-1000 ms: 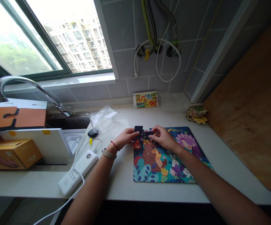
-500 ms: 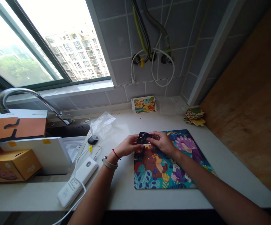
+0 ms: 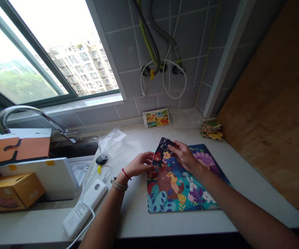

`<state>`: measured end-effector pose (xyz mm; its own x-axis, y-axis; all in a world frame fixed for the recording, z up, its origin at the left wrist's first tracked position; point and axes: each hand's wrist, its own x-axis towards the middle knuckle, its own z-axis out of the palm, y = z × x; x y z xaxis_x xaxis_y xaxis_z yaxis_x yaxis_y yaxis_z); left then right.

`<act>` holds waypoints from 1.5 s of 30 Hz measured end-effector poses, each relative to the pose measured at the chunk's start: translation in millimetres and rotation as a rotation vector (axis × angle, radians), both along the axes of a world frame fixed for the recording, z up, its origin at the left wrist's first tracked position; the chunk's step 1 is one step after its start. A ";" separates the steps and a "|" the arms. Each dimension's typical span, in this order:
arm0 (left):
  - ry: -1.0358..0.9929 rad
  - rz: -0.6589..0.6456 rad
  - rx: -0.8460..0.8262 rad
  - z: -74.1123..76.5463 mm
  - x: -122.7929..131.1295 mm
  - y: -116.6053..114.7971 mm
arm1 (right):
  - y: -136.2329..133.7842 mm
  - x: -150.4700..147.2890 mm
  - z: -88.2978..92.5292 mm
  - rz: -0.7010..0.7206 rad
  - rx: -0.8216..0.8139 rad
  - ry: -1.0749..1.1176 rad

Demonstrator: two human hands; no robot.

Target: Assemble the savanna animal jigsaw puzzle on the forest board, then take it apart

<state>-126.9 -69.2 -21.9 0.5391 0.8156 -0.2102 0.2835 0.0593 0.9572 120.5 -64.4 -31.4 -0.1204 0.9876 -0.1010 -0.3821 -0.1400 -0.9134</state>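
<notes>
On the white counter lies a colourful animal jigsaw puzzle (image 3: 160, 204), with a rabbit, a peacock and plants on it. My right hand (image 3: 184, 155) grips a dark puzzle piece (image 3: 165, 142) between thumb and fingers, above the puzzle's upper left part. That piece is tilted, and its lower end reaches toward the puzzle's left edge. My left hand (image 3: 141, 164) is at that edge, thumb and fingers apart, with the fingertips close to or touching the piece's lower end. A red cord and a watch band are on the left wrist.
A picture card (image 3: 156, 118) leans against the tiled wall. A stack of pieces (image 3: 211, 130) stands at the right. Leftward are a clear plastic bag (image 3: 112, 141), a black mouse-like object (image 3: 102, 159), a white power bank (image 3: 84, 207) with cable, boxes (image 3: 15, 190) and a faucet (image 3: 38, 112).
The dark piece was held by both hands; now it is turned more upright in my right hand. My left fingers have spread and moved slightly left. The view has shifted a little.
</notes>
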 end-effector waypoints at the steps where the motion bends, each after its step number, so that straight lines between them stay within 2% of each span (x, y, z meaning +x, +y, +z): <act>1: -0.013 -0.012 0.001 1.8 1.3 -1.2 | -0.1 0.2 0.3 -0.005 -0.004 0.013; 5: -0.085 0.027 -0.063 2.8 8.8 -5.4 | -0.5 1.9 2.2 0.027 -0.026 0.041; 9: -0.199 0.134 -0.154 2.4 15.8 -7.2 | -2.9 0.9 2.6 0.154 -0.023 0.020; 14: -0.298 0.193 -0.250 9.0 19.5 -9.5 | -5.7 -1.1 1.5 0.268 0.006 -0.028; 19: -0.283 0.295 -0.209 7.2 21.0 -8.5 | -6.5 -0.1 4.5 0.259 -0.009 0.029; 25: -0.245 0.464 -0.178 3.1 23.2 -4.9 | -4.1 2.6 10.2 0.126 -0.022 0.166; 28: -0.261 0.507 -0.172 3.5 26.0 -6.3 | -4.4 2.0 9.6 0.126 -0.014 0.176; 31: -0.280 0.503 -0.182 4.0 32.4 -10.5 | -6.0 -2.4 6.1 0.141 -0.001 0.107; 34: -0.304 0.439 -0.209 3.4 41.0 -15.2 | -6.1 -6.7 2.5 0.061 0.008 0.049; 40: -0.290 0.373 -0.197 -0.4 47.6 -17.9 | -4.6 -9.3 2.4 -0.066 0.055 0.070; 45: -0.224 0.359 -0.037 -5.0 45.1 -18.3 | -5.6 -7.9 6.5 -0.040 0.044 0.064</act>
